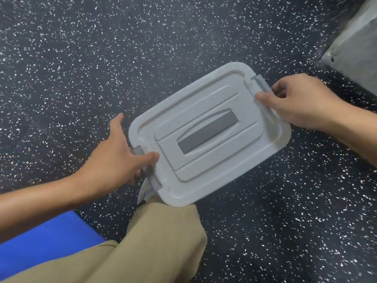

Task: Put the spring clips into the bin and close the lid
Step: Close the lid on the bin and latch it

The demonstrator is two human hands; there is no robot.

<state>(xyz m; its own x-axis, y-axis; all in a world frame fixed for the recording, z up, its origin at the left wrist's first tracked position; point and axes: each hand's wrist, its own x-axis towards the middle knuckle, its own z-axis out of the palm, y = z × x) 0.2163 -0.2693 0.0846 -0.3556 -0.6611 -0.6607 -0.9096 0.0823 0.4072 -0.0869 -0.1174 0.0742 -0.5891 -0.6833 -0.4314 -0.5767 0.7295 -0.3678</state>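
A white plastic lid with a grey handle in its middle covers the bin, of which only a sliver of wall shows below the lid's near corner. My left hand grips the grey latch at the lid's near-left end, thumb on top. My right hand holds the grey latch at the far-right end, thumb pressed on the lid's rim. No spring clips are in view; the lid hides the bin's inside.
The bin stands on a dark speckled floor. My tan trouser leg lies just in front of the bin. A blue mat sits at the lower left, a grey concrete block at the upper right.
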